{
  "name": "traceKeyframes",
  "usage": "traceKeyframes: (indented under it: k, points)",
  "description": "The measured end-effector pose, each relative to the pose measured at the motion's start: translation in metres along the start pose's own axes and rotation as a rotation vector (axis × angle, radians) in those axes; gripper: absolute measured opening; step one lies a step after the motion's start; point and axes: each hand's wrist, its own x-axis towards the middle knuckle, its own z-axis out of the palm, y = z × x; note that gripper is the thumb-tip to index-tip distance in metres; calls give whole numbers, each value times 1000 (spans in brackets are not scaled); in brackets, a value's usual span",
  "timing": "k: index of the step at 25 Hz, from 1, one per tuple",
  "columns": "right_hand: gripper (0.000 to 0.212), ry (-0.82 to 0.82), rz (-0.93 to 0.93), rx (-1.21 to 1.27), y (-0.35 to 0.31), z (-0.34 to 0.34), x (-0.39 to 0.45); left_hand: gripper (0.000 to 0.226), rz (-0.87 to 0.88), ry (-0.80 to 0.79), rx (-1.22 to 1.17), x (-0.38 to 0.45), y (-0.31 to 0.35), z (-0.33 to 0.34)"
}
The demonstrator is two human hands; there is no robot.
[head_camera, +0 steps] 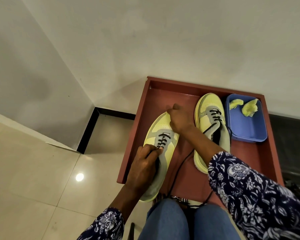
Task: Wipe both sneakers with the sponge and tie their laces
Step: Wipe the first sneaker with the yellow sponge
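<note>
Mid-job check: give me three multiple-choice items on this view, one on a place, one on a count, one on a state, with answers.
1. Where is the blue tub?
A. right of the far sneaker
B. on the floor
C. under the near sneaker

2. How many sponge pieces lie in the tub?
A. one
B. two
C. four

3. What does the left hand hold?
A. a sponge
B. nothing
C. a lace on the near sneaker

Answers: 1 A, it sits in the tray beside that shoe; 2 B, two yellow lumps show; 3 C, fingers pinch the black lace.
</note>
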Motion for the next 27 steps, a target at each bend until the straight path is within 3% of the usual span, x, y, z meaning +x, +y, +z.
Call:
traceKeyframes:
  k: [4, 10, 19, 23, 27]
  points:
    - [44, 37, -29, 3, -4, 4, -13, 30, -5, 2, 22, 0, 0, 0]
    - [45, -136, -264, -24, -33, 6, -22, 28, 0, 11, 33, 0, -2, 3]
    - [37, -198, -464, -84, -37, -4, -7, 30, -16, 5, 1, -1, -2, 3]
    - [34, -171, -445, -113, -28, -10, 2, 28, -9, 18, 6, -1, -2, 3]
    - [30, -99, -314, -95, -20, -12, 8, 28, -2, 26, 7, 0, -1, 2]
